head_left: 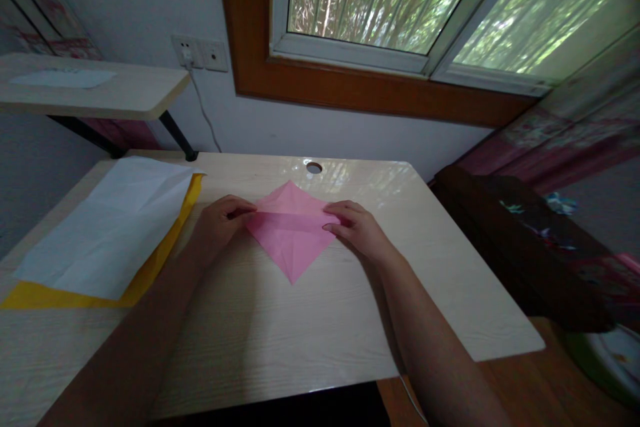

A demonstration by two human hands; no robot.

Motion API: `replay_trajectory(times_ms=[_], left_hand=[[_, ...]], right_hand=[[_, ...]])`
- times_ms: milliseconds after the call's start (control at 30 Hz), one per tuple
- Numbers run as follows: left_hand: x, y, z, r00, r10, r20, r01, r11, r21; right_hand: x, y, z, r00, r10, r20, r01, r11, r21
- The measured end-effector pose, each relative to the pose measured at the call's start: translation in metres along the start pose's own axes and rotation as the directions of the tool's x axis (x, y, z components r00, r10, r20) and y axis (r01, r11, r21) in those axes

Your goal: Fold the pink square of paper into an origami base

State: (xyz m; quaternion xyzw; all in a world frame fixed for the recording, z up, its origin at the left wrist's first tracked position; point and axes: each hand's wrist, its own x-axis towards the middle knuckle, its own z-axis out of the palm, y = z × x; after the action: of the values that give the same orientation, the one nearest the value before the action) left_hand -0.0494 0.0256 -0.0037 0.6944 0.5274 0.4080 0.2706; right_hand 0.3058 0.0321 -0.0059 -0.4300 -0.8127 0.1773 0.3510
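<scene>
A pink sheet of paper (pixel 293 240) is held just over or on the desk, one corner pointing toward me and one away. A crease runs across it from side to side, and fainter creases run lengthwise. My left hand (pixel 223 220) pinches its left corner between thumb and fingers. At the opposite corner, my right hand (pixel 357 227) grips the paper the same way, thumb below and fingers above. Whether the paper's middle touches the desk I cannot tell.
On the left of the desk (pixel 320 340) lie a white sheet (pixel 115 227) and a yellow sheet (pixel 145 280) beneath it. A raised shelf (pixel 145 90) stands behind them. A cable hole (pixel 314 167) is near the back edge. Dark furniture (pixel 500 240) stands to the right.
</scene>
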Motion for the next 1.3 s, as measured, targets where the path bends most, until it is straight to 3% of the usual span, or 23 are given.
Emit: replay_trajectory(times_ms=[100,267,400,500,667,833,933,1300], left_hand=[[0.0,-0.003,0.003,1.0,0.021,0.02,-0.02,0.999,-0.04],[0.0,-0.006,0.005,0.995,0.023,0.101,-0.021,0.999,-0.025],[0.002,-0.012,0.004,0.981,0.057,0.187,-0.077,0.992,0.102],[0.004,-0.017,0.003,0.954,0.123,0.274,-0.193,0.951,0.243],[0.001,-0.017,0.003,0.943,0.217,0.252,-0.311,0.841,0.442],[-0.007,-0.013,0.018,0.877,0.283,0.388,-0.438,0.801,0.407],[-0.009,-0.014,0.028,0.847,0.332,0.416,-0.483,0.808,0.338],[-0.01,-0.007,0.031,0.868,0.282,0.408,-0.444,0.81,0.385]], right_hand=[[0.003,-0.006,0.003,0.995,-0.092,0.025,0.095,0.983,-0.158],[0.003,-0.013,0.019,0.985,-0.134,0.105,0.147,0.98,-0.134],[0.001,-0.008,0.034,0.986,-0.099,0.133,0.114,0.987,-0.11],[0.0,-0.004,0.038,0.985,-0.103,0.141,0.119,0.986,-0.115],[-0.001,-0.009,0.039,0.98,-0.132,0.149,0.154,0.978,-0.142],[0.001,-0.02,0.042,0.968,-0.153,0.198,0.188,0.967,-0.175],[0.003,-0.026,0.043,0.961,-0.163,0.224,0.208,0.958,-0.197],[0.005,-0.033,0.043,0.96,-0.161,0.231,0.207,0.96,-0.189]])
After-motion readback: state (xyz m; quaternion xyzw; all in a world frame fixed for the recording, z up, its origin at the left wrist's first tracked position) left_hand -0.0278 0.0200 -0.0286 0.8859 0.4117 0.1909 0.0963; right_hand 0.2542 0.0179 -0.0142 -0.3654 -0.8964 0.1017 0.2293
